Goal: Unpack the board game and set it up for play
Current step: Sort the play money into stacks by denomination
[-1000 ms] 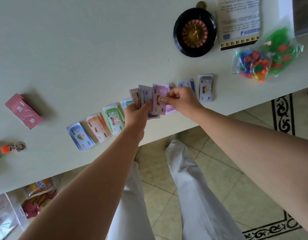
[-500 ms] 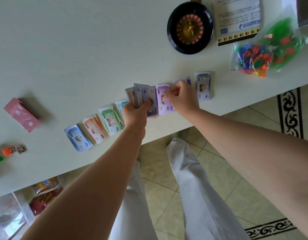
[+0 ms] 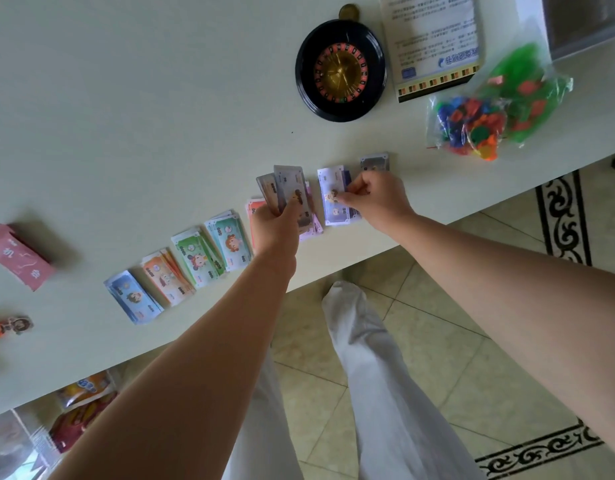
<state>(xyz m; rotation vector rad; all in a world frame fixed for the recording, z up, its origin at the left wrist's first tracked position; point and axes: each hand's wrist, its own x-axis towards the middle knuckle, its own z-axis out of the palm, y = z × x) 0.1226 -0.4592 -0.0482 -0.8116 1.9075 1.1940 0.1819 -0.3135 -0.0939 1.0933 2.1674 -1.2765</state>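
One head-worn wide-angle view looks forward and steeply down over the table (image 3: pixel 143 98) edge, close above left hand (image 3: pixel 277 221) and right hand (image 3: pixel 378 199); the left margin seems blurred.

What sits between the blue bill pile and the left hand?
Head view: three more piles in a row, orange pile, green pile, teal pile, plus a red pile partly hidden by the left hand.

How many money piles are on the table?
8, along the table edge: blue, orange, green, teal, red, pink, lilac, grey. The left hand and right hand may hide more.
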